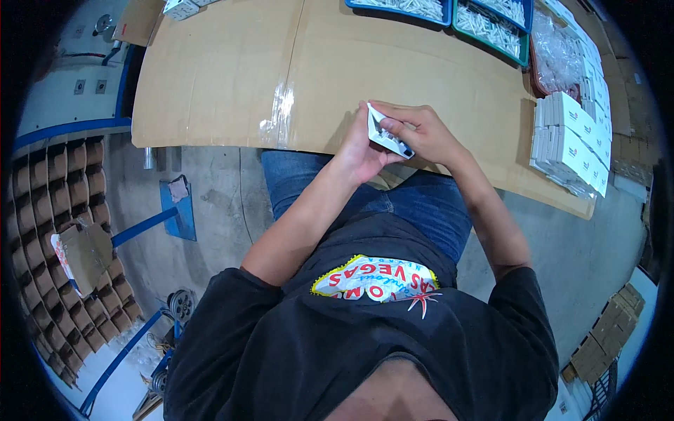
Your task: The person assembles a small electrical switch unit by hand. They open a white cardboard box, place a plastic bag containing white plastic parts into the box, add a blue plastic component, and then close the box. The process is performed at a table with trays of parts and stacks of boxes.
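Observation:
Just over the near edge of the cardboard-covered table, both of my hands are at a small white box [375,120]. Its dark inside faces up, with small pale and dark parts showing in it that are too small to make out. My left hand [357,151] wraps around the box from the left and below. From the right, my right hand [430,135] grips the far side, its thumb bent over the box's inside. The fingers under the box are hidden.
Brown cardboard [337,63] covers the table. At the far right stand blue and green trays [523,56] of small white pieces, plastic bags [556,49] and stacked white boxes [572,137]. A cardboard divider grid [63,203] and a blue metal frame [144,226] are at the left.

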### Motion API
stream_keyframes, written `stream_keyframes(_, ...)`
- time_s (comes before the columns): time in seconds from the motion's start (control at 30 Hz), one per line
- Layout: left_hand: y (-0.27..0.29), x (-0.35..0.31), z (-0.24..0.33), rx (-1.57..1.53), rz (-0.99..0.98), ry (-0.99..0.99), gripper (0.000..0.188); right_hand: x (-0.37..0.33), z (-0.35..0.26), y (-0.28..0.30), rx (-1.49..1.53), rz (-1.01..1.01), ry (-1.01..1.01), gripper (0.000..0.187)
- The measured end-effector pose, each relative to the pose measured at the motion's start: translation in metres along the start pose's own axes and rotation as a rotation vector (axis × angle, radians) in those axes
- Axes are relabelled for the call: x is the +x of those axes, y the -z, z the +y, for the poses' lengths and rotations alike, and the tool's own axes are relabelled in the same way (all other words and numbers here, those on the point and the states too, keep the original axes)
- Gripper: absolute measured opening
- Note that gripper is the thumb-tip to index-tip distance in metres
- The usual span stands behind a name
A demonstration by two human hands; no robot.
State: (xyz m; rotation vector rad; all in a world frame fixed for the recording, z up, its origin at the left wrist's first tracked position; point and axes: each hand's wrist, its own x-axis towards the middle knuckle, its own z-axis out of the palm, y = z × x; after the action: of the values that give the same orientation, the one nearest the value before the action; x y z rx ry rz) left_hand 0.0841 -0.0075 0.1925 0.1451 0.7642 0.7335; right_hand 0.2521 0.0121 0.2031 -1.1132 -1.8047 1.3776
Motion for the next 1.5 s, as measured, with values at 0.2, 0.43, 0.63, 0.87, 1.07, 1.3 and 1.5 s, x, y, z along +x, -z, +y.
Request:
stream_keyframes(0.2,-0.002,0.002,0.009,-0.073,-0.028,-0.019,0.065,-0.004,-0.005,0.003,-0.059,0.045,0.098,0.044)
stream_keyframes(0.43,-0.01,-0.001,0.009,0.025,0.036,-0.082,0.064,-0.005,-0.004,-0.008,-0.04,0.116,0.143,0.045)
stream_keyframes(0.63,-0.006,0.0,0.009,-0.027,0.008,-0.071,0.061,-0.004,0.007,-0.008,0.245,0.203,0.123,0.044)
stream_keyframes(0.87,-0.007,0.003,0.01,-0.027,-0.053,-0.074,0.064,-0.003,-0.008,-0.005,-0.097,0.203,0.238,0.052)
stream_keyframes(1.07,-0.01,0.0,0.012,-0.022,0.003,-0.079,0.062,-0.005,-0.013,-0.01,-0.143,0.18,0.229,0.057)
stream_keyframes(1.3,-0.009,0.002,0.01,-0.026,0.008,-0.094,0.061,-0.006,-0.007,-0.011,-0.099,0.159,0.228,0.06)
stream_keyframes(1.5,-0.008,0.001,0.009,0.002,0.002,-0.103,0.06,-0.007,-0.01,-0.011,-0.128,0.165,0.237,0.061)
